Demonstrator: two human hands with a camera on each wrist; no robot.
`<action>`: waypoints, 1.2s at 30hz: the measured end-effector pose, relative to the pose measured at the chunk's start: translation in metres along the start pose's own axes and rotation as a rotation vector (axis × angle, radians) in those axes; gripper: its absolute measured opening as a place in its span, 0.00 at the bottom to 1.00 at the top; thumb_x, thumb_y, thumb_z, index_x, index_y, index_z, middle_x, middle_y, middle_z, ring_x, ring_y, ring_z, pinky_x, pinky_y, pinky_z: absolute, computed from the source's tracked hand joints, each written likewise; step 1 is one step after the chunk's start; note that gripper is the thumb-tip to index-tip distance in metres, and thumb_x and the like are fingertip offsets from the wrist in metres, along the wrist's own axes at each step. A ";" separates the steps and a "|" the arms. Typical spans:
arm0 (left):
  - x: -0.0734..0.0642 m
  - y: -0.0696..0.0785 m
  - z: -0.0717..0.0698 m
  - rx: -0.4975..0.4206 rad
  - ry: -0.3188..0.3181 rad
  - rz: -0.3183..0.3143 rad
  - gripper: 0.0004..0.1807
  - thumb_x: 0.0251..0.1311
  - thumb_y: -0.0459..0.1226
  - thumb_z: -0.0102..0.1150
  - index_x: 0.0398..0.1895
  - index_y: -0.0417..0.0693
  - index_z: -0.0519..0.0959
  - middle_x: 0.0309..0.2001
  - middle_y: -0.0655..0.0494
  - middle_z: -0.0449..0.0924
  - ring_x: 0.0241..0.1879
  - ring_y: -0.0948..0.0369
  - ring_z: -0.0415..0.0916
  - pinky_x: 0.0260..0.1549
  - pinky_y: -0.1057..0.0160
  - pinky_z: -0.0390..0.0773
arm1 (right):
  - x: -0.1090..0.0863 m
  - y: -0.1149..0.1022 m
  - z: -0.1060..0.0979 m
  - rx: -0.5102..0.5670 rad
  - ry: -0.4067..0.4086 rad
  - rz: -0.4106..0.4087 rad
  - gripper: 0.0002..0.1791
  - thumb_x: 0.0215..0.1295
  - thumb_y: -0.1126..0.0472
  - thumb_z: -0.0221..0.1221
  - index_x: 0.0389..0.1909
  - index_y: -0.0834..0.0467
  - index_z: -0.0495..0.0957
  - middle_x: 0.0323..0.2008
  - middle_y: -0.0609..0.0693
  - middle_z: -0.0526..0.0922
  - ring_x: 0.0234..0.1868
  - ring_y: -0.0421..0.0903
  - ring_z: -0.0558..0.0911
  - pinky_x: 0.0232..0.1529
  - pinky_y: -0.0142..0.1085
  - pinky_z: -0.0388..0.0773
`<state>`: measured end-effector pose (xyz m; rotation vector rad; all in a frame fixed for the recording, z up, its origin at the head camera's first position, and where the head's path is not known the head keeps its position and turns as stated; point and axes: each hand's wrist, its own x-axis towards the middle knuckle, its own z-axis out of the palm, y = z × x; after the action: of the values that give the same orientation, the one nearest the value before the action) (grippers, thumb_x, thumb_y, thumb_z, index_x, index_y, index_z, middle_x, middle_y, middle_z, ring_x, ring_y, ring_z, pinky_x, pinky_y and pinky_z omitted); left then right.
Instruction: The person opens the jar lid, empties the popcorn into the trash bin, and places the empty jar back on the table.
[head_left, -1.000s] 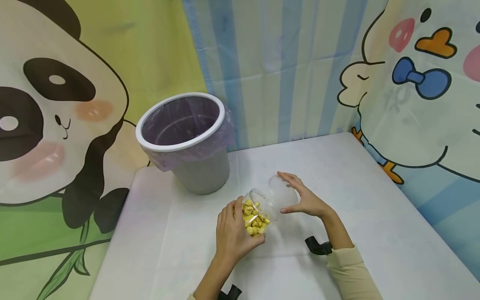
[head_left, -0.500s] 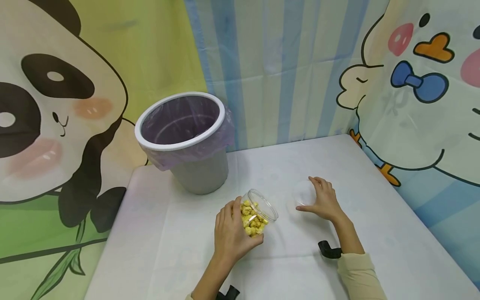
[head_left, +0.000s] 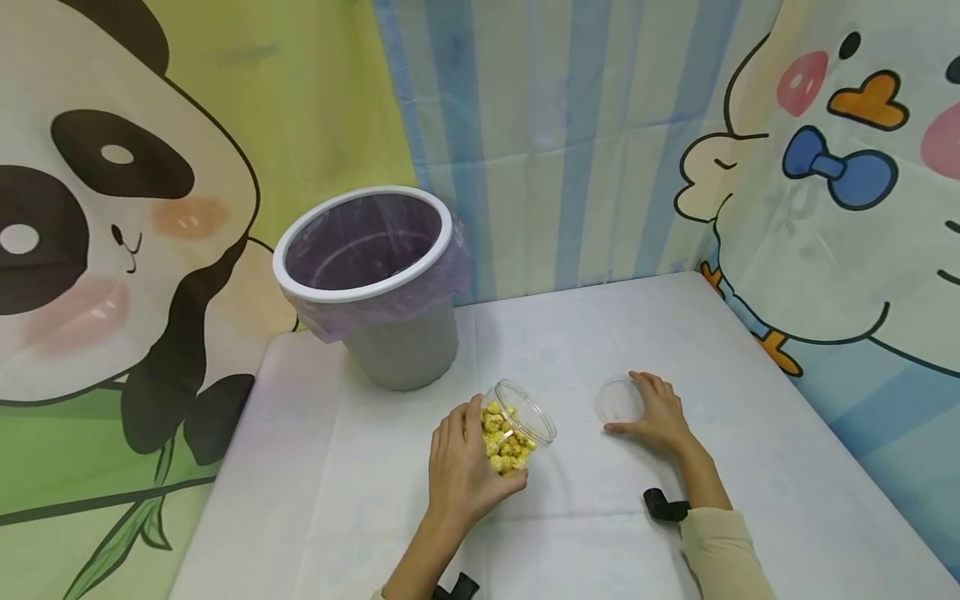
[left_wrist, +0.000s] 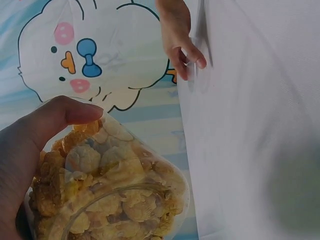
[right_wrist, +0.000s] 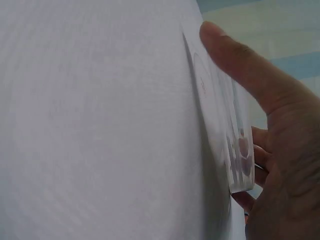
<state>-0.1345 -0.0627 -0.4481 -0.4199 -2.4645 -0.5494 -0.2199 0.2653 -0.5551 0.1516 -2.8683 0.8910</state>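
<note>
Head view, centre: a clear jar (head_left: 519,427) of yellow popcorn (head_left: 498,452) leans over, its uncovered mouth facing the upper right of the frame. The jar is probably light, thin-walled plastic, fairly stiff but smooth enough to slip; the popcorn should be brittle and loose, liable to spill if tipped further. The sound hold is around the body, clear of the mouth. The left hand (head_left: 465,468) has it so: thumb on the lower side, fingers around the upper side, spread to the jar's width, wrist rising from the bottom of the frame.

Right of centre, the right hand (head_left: 662,417) spans a clear round lid (head_left: 619,402), holding it at the rim between thumb and fingers, forearm reaching in from the lower right. The lid is likely very light and best taken by that rim. Whether it rests fully on the white table (head_left: 555,550) is hard to tell, being so transparent. A lined grey bin (head_left: 408,354) stands upright, left of centre.
</note>
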 end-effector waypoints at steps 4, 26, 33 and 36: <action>0.000 0.000 0.000 0.000 0.002 0.004 0.54 0.20 0.55 0.66 0.60 0.40 0.65 0.46 0.45 0.72 0.43 0.51 0.71 0.42 0.53 0.72 | -0.002 0.004 0.005 -0.031 0.027 -0.023 0.61 0.29 0.35 0.72 0.63 0.65 0.59 0.60 0.66 0.60 0.59 0.65 0.58 0.55 0.60 0.52; 0.001 -0.002 -0.003 0.007 0.008 0.000 0.54 0.19 0.55 0.67 0.59 0.40 0.66 0.46 0.45 0.72 0.43 0.51 0.71 0.42 0.53 0.73 | -0.005 0.004 0.009 -0.075 0.022 -0.043 0.63 0.33 0.33 0.68 0.66 0.66 0.55 0.61 0.67 0.57 0.60 0.66 0.56 0.55 0.61 0.52; 0.001 -0.002 -0.006 0.005 0.006 -0.004 0.55 0.20 0.55 0.66 0.60 0.40 0.65 0.46 0.45 0.72 0.44 0.51 0.71 0.43 0.53 0.72 | -0.001 -0.002 0.004 -0.047 -0.015 -0.028 0.69 0.33 0.34 0.69 0.70 0.65 0.43 0.65 0.68 0.52 0.63 0.67 0.51 0.58 0.62 0.49; -0.002 -0.001 -0.008 0.007 0.003 -0.004 0.55 0.20 0.56 0.66 0.60 0.39 0.65 0.46 0.45 0.72 0.44 0.51 0.71 0.42 0.54 0.72 | 0.007 -0.009 -0.003 0.013 0.004 -0.058 0.70 0.37 0.37 0.70 0.71 0.62 0.37 0.67 0.68 0.49 0.65 0.67 0.48 0.59 0.62 0.48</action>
<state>-0.1298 -0.0676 -0.4431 -0.4115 -2.4645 -0.5426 -0.2256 0.2593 -0.5462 0.2328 -2.8396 0.8978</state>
